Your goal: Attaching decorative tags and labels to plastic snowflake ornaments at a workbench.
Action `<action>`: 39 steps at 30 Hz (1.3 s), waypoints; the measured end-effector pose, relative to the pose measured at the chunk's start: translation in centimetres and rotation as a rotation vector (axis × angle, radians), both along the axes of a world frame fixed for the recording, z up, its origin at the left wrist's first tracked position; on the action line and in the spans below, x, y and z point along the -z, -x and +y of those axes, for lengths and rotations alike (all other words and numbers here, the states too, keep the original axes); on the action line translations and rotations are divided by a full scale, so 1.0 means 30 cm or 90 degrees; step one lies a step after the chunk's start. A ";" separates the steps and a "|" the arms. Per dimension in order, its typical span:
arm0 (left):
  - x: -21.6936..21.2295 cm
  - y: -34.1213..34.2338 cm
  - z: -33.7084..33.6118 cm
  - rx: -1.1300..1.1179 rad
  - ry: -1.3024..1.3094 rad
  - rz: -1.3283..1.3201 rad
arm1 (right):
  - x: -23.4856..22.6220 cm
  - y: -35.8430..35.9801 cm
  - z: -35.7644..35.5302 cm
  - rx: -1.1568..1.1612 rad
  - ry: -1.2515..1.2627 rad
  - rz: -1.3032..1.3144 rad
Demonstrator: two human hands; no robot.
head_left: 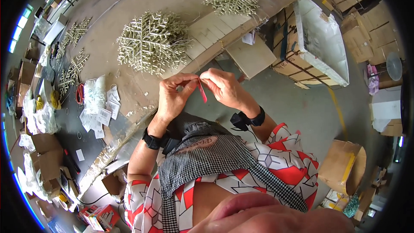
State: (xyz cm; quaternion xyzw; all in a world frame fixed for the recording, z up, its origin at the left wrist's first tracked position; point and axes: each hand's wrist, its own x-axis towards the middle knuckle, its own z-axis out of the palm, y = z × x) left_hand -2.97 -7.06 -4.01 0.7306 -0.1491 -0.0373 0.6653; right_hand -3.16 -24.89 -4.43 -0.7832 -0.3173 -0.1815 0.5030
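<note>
Both hands, left hand [172, 97] and right hand [224, 87], pinch a thin red strip [202, 91] near the glittery snowflake [153, 42], looks mid-threading, next bit needs steady fingertips.

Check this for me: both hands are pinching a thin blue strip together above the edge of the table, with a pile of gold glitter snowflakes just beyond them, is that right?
Not quite: the strip is red, not blue. The head view shows the left hand and the right hand pinching it together at its top end, above the edge of the table, with the pile of gold glitter snowflakes just beyond them.
</note>
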 end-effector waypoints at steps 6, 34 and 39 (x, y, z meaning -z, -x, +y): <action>-0.038 -0.001 -0.007 -0.054 -0.246 -0.314 | 0.014 -0.014 -0.011 -0.065 -0.108 0.326; -0.079 -0.041 0.031 -0.287 -0.239 -0.404 | -0.102 -0.385 -0.028 0.013 0.203 -0.135; -0.085 -0.094 0.087 -0.359 -0.336 -0.449 | -0.096 -0.394 -0.002 -0.049 0.192 -0.118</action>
